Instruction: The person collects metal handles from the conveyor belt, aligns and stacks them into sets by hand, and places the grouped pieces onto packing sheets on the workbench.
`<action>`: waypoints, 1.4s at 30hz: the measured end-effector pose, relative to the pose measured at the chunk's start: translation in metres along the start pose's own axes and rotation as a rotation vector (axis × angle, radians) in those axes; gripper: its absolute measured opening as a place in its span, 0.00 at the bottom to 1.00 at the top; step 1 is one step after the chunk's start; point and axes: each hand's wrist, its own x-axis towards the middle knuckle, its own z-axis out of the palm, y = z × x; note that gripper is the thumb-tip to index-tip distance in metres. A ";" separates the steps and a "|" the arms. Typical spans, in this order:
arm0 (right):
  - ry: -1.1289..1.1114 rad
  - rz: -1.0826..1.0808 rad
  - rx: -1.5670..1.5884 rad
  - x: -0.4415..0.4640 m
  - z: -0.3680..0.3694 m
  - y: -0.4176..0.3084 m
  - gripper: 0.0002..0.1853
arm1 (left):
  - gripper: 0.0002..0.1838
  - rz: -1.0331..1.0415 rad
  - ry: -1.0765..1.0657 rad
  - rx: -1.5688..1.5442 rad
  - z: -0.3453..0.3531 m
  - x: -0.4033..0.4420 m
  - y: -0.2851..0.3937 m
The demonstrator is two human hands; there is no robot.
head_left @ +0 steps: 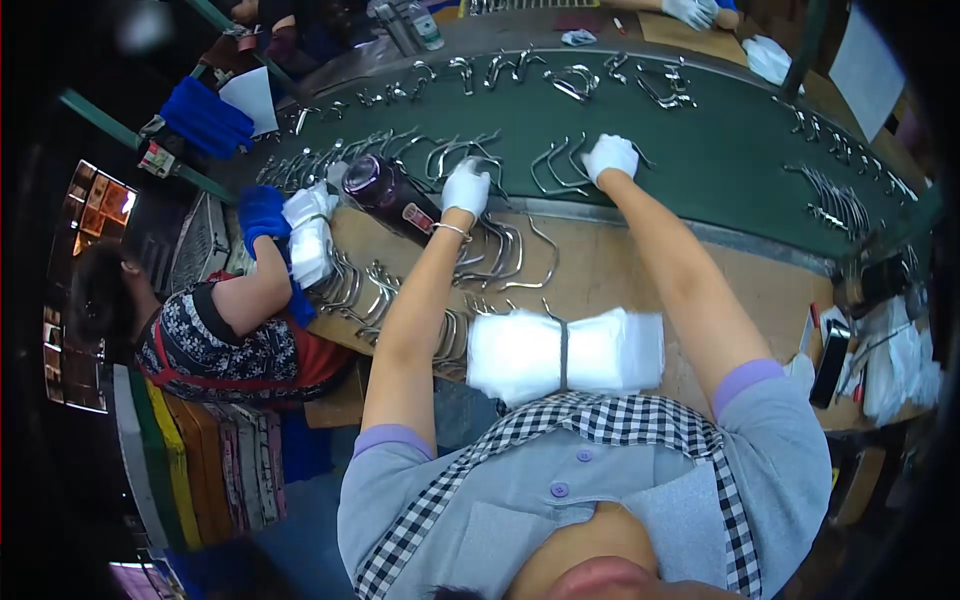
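Observation:
My left hand, in a white glove, is closed on curved chrome metal bars at the near edge of the green belt. Its fingertips are partly hidden. On the belt, my right hand, also gloved, is closed over a curved metal bar whose end sticks out to its right. Just left of it lie several similar curved bars. More bent bars rest on the tabletop beside my left wrist. A dark purple bottle leans near that wrist.
A strapped stack of white plastic bags lies close to my body. Small chrome parts line the belt's far side. At the left a person in blue gloves works beside another bag bundle. A dark phone-like object stands right.

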 end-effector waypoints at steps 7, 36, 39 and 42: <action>-0.296 -0.209 0.189 0.023 0.004 0.032 0.21 | 0.32 -0.256 0.069 0.439 0.022 0.057 -0.006; -0.693 -0.337 0.476 -0.029 0.026 0.039 0.16 | 0.12 0.032 -0.091 0.316 0.020 0.063 0.017; -0.814 -0.069 1.029 -0.066 -0.008 0.058 0.06 | 0.14 0.009 -0.023 0.143 0.022 0.064 0.032; -0.749 -0.005 1.270 -0.097 -0.030 0.072 0.04 | 0.13 0.646 -0.107 0.633 0.046 0.088 0.019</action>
